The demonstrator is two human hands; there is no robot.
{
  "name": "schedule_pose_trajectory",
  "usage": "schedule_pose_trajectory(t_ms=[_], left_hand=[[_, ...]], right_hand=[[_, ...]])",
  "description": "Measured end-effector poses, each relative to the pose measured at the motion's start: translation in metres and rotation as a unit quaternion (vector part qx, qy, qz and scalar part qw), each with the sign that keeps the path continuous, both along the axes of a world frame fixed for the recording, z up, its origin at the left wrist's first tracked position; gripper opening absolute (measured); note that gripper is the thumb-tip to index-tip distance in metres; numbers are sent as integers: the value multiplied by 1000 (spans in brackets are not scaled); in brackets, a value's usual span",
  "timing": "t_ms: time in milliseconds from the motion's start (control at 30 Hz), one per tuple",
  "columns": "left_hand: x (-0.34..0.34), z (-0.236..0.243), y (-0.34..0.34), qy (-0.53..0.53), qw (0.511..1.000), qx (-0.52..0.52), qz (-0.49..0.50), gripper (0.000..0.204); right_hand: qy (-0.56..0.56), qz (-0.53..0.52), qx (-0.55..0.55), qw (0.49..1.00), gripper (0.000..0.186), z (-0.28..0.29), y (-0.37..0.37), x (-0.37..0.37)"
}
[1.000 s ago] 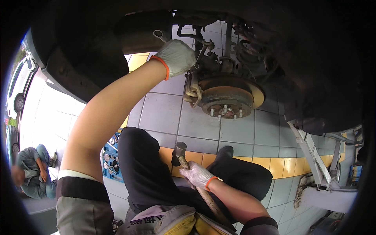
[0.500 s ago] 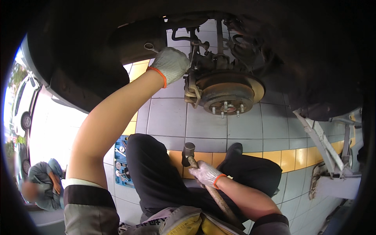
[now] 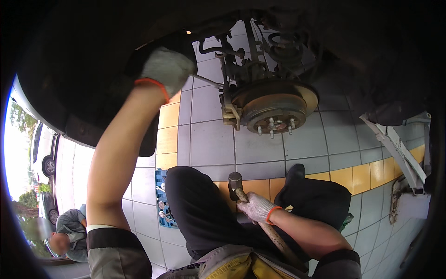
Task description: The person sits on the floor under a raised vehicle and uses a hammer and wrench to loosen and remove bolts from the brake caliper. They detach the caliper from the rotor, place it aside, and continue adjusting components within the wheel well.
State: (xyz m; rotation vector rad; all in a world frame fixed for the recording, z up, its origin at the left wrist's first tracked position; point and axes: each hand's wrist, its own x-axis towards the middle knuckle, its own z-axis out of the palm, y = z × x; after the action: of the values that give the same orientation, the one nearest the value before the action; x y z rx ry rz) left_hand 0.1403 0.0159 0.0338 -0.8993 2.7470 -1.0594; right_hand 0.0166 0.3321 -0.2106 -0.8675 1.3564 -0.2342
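We see our left hand [image 3: 166, 69], in a grey knit glove with an orange cuff, raised at about eleven o'clock and closed around the end of a thin metal bar [image 3: 204, 81]. The bar runs almost level toward three o'clock, and its far tip meets the brake caliper [image 3: 231, 110] on the exposed wheel hub.

Our right hand [image 3: 257, 208], gloved the same, sits low at about five o'clock, gripping the wooden handle of a hammer [image 3: 235, 180]. The hammer's handle slants up toward eleven o'clock, with its dark steel head uppermost.

The brake disc [image 3: 274, 103], rusty with studs pointing down, hangs at one o'clock, directly above the hammer head and well apart from it. The left hand is the nearer one, just beside the hub.

Below lie our dark trouser legs [image 3: 200, 214] on grey and yellow floor tiles [image 3: 211, 144]. A blue socket tray [image 3: 161, 200] rests at seven o'clock. Another person [image 3: 69, 232] crouches at the far left edge.
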Motion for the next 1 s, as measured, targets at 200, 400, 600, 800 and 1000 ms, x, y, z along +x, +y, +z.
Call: schedule_pose_trajectory(t_ms=[200,400,600,800,1000], left_hand=[[71,30,33,66,997,2,-26,22],[62,-127,3,585,676,444,60,36],[-8,-170,-20,732,356,581,-23,34],[-42,-169,-31,621,548,561,18,30],[-43,-184,-69,620,662,408,-97,16]], right_hand=[[29,17,-50,998,46,7,-1,0],[53,17,-66,996,46,12,3,-4],[35,24,-32,999,51,-7,3,-2],[50,28,-54,997,50,-5,3,-2],[23,7,37,999,48,9,-3,-5]])
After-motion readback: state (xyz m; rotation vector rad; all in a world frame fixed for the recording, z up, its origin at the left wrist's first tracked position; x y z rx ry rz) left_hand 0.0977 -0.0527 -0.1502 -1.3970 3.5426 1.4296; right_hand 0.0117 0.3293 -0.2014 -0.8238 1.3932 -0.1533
